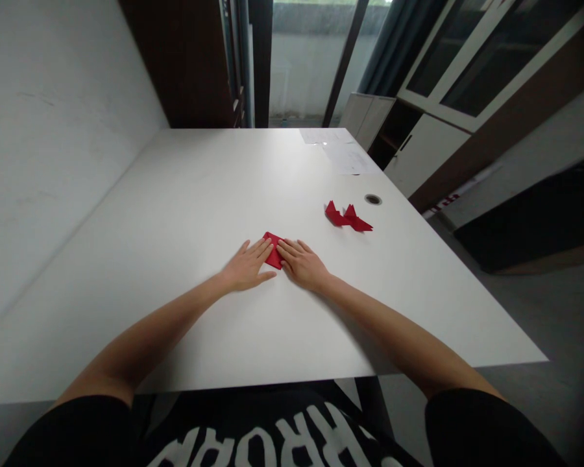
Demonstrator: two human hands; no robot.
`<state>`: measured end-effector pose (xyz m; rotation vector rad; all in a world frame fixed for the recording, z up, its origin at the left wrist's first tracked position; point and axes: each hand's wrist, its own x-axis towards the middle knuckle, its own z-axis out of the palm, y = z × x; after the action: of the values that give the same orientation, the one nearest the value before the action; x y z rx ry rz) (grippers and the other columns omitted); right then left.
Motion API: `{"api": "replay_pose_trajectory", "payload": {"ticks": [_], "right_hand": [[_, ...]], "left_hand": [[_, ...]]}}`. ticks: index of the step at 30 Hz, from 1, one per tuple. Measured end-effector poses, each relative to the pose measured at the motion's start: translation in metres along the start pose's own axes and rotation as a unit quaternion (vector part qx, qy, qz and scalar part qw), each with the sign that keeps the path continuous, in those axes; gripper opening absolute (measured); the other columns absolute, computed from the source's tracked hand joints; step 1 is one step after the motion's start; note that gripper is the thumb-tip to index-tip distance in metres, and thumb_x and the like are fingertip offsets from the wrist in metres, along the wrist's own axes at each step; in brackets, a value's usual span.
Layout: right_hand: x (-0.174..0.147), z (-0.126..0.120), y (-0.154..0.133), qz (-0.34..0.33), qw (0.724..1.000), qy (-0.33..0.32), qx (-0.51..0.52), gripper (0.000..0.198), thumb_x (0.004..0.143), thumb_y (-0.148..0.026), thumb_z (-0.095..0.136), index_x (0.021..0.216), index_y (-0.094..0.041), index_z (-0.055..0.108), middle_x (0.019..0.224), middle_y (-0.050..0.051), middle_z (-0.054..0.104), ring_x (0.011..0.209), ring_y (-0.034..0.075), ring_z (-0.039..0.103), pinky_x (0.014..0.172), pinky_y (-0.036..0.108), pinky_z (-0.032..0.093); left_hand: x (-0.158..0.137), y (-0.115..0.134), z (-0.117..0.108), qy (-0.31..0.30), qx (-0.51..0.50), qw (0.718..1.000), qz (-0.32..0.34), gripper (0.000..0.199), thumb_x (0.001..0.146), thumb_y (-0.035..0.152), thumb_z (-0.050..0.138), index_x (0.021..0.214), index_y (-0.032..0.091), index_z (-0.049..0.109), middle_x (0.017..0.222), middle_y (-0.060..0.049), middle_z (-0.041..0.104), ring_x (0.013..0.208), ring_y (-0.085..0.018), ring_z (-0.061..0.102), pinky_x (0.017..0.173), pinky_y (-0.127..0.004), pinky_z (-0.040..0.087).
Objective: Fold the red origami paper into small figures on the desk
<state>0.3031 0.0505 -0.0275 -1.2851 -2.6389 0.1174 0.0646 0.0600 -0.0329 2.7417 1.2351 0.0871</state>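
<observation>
A small folded piece of red paper (274, 257) lies flat on the white table. My left hand (247, 266) rests palm down at its left side, fingers stretched out over the paper's edge and thumb apart on the tabletop. From the right, my right hand (302, 264) lies with its extended fingers pressing on the paper's right part. Both hands cover portions of the paper, so its full outline is hidden. Farther off to the right sit two folded red paper figures with pointed tips, the left one (335, 215) touching or nearly touching the right one (357, 219).
The white table (175, 194) runs along a wall on the left. Near its far right corner lie sheets of white paper (350, 159). A round cable hole (373, 200) is set near the right edge. White cabinets (425, 152) stand beyond that edge.
</observation>
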Motion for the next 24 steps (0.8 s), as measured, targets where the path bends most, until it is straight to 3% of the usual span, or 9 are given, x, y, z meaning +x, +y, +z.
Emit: {"api": "replay_pose_trajectory", "payload": {"ticks": [9, 15, 24], "right_hand": [[-0.007, -0.006, 0.011, 0.039, 0.999, -0.014, -0.028, 0.054, 0.106, -0.041, 0.031, 0.154, -0.018, 0.043, 0.161, 0.008, 0.041, 0.154, 0.028, 0.028, 0.126, 0.053, 0.02], [-0.001, 0.001, -0.001, -0.004, 1.0, -0.014, -0.004, 0.061, 0.105, -0.047, 0.034, 0.158, -0.015, 0.037, 0.162, 0.012, 0.037, 0.152, 0.026, 0.032, 0.125, 0.048, 0.025], [-0.022, 0.001, 0.021, 0.041, 0.999, -0.01, 0.004, 0.061, 0.106, -0.049, 0.029, 0.159, -0.018, 0.035, 0.163, 0.009, 0.034, 0.154, 0.027, 0.028, 0.125, 0.051, 0.026]], "left_hand": [[-0.007, -0.018, -0.012, -0.036, 0.0, 0.999, 0.038, 0.079, 0.101, 0.065, 0.024, 0.164, 0.019, 0.015, 0.17, -0.01, 0.012, 0.158, -0.025, 0.013, 0.128, -0.049, 0.004], [-0.007, -0.016, -0.01, -0.032, 0.004, 0.999, 0.039, 0.081, 0.101, 0.065, 0.024, 0.163, 0.015, 0.015, 0.17, -0.012, 0.014, 0.158, -0.025, 0.012, 0.128, -0.046, 0.007], [-0.035, -0.029, -0.011, -0.034, 0.014, 0.999, 0.036, 0.074, 0.102, 0.062, 0.023, 0.164, 0.021, 0.014, 0.17, -0.008, 0.016, 0.159, -0.025, 0.011, 0.127, -0.049, 0.005]]}}
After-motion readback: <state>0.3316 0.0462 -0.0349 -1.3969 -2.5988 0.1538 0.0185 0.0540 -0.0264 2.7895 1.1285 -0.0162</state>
